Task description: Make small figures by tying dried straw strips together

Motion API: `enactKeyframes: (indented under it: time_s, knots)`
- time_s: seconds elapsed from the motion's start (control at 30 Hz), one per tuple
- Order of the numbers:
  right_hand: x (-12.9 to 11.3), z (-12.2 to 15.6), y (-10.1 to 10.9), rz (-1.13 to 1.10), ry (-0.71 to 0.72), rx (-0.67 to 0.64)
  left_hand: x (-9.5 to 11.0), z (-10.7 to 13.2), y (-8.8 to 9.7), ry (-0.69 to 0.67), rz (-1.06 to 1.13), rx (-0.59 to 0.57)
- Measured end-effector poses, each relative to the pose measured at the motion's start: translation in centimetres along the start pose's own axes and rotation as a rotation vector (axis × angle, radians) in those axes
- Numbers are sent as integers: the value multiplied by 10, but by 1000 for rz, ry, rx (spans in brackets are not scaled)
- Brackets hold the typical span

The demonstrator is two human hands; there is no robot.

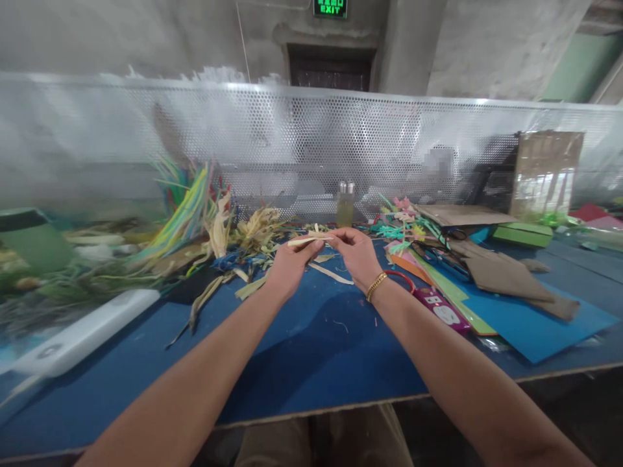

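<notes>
Both my hands are stretched out over a blue table (311, 350). My left hand (291, 263) and my right hand (357, 254) pinch the two ends of a thin pale dried leaf strip (311, 239) and hold it level just above the table. A gold bracelet (376, 286) circles my right wrist. More pale strips (332, 274) lie on the table under my hands. A heap of dried husks (257, 228) sits just left of the strip.
A perforated metal screen (311, 143) closes the far side. Coloured straws and leaves (185, 214) pile at the left, near a white flat device (82, 334). A small bottle (345, 204) stands behind my hands. Brown paper (506, 275), blue card (535, 324) and scissors with a red handle (403, 277) lie right.
</notes>
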State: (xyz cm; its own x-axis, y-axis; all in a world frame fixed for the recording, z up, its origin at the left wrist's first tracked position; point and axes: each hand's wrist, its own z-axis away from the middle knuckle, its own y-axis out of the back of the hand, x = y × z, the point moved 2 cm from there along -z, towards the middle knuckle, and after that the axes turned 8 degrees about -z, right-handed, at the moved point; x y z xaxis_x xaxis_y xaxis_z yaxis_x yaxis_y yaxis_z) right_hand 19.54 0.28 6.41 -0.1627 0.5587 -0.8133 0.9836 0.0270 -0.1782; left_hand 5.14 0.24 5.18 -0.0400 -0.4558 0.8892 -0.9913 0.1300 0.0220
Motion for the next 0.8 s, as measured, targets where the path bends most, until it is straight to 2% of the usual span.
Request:
enactKeyframes:
  time_s: [0.1, 0.33, 0.47, 0.8]
  knots:
    - [0, 1, -1, 0, 8, 11, 1, 0, -1, 3, 0, -7]
    - [-2, 2, -1, 112, 3, 12, 5, 1, -2, 34, -28, 55]
    - [-2, 3, -1, 123, 45, 42, 2, 1, -3, 40, 46, 56]
    - [-3, 7, -4, 207, 94, 66, -3, 4, -11, 153, 231, 179]
